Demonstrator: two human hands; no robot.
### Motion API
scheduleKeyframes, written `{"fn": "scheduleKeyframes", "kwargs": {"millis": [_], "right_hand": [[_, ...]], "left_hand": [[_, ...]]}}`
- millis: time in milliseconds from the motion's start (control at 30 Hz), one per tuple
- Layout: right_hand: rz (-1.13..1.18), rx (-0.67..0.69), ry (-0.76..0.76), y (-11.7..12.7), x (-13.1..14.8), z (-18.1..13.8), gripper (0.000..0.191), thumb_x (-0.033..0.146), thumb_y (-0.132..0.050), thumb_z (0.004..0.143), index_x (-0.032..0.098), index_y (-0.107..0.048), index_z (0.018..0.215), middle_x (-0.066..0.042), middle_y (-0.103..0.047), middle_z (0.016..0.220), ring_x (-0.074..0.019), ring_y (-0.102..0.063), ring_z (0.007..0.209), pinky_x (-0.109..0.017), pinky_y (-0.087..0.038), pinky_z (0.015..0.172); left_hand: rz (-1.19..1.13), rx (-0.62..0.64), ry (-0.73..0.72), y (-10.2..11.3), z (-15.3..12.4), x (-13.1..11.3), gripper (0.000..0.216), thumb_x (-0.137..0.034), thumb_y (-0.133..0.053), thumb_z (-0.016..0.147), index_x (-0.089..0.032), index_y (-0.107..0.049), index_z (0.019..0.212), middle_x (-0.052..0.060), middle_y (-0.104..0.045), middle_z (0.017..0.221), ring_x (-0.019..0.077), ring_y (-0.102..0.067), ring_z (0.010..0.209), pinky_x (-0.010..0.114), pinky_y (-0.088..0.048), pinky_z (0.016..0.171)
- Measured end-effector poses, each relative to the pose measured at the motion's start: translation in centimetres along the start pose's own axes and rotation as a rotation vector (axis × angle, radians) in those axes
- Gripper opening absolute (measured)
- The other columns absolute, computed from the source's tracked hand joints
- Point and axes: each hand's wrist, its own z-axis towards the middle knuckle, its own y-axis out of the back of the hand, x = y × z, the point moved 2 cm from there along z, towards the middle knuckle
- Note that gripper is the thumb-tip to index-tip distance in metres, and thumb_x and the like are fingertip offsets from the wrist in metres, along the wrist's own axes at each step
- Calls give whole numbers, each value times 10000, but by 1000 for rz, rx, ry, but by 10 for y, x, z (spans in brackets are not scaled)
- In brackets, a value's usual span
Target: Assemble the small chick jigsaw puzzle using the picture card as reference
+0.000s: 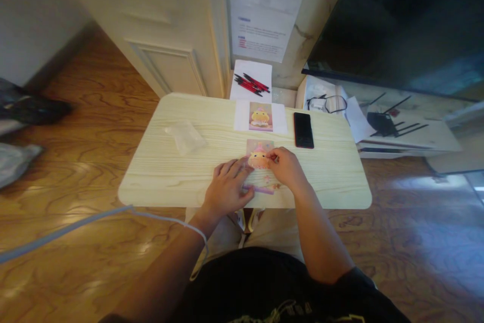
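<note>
A small picture card (258, 158) with a round yellow-orange cartoon figure in a pink hat lies on the pale wooden table (151, 172). My left hand (227, 183) rests flat at the card's left side, fingers stretched out and touching its edge. Over the card's right side, my right hand (284, 166) is closed in a pinch; what sits between the fingertips is too small to make out. Between my hands, closer to me, lies a clear sheet (260, 190) with a purple strip and small coloured shapes. A similar printed picture (260, 117) lies farther back on white paper.
A clear plastic bag (186, 137) lies on the table's left part, and a black phone (303, 130) on the right. Behind the table, red-and-black pens (252, 84) rest on paper. A router (381, 124) stands at right. A grey cable (75, 225) crosses by my left wrist.
</note>
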Motion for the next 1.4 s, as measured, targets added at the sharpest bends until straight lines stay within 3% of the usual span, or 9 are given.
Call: {"fn": "scheduleKeyframes", "kwargs": {"millis": [433, 667, 900, 1400], "right_hand": [[106, 16, -48, 5, -21, -10, 155, 153, -668, 916, 225, -762, 1017, -60, -748, 1073, -198, -689, 961, -336, -540, 906], [80, 38, 41, 2, -25, -14, 185, 143, -705, 904, 229, -756, 1059, -61, -730, 1082, -218, -672, 1061, -357, -532, 984], [59, 60, 11, 1, -25, -15, 182, 168, -722, 911, 240, -751, 1076, -63, -727, 1099, -233, -661, 1080, -379, -526, 999], [20, 52, 9, -1, -24, -14, 164, 142, -711, 904, 240, -747, 1031, -62, -730, 1076, -239, -657, 1070, -391, -524, 991]], "left_hand": [[-22, 43, -25, -1, -1, 3, 558, -423, -684, 881, -390, -627, 1435, 40, -429, 1666, 374, -411, 1490, 600, -336, 1192], [-15, 57, -23, 0, -1, 3, 523, -441, -649, 906, -366, -633, 1424, 49, -429, 1668, 361, -411, 1496, 587, -330, 1201], [-10, 55, -1, -1, 1, 2, 622, -440, -632, 904, -315, -546, 1507, 71, -444, 1661, 364, -426, 1484, 578, -344, 1192], [-2, 52, 17, 0, 3, -1, 589, -442, -628, 905, -296, -574, 1473, 79, -479, 1633, 365, -442, 1472, 576, -342, 1195]]}}
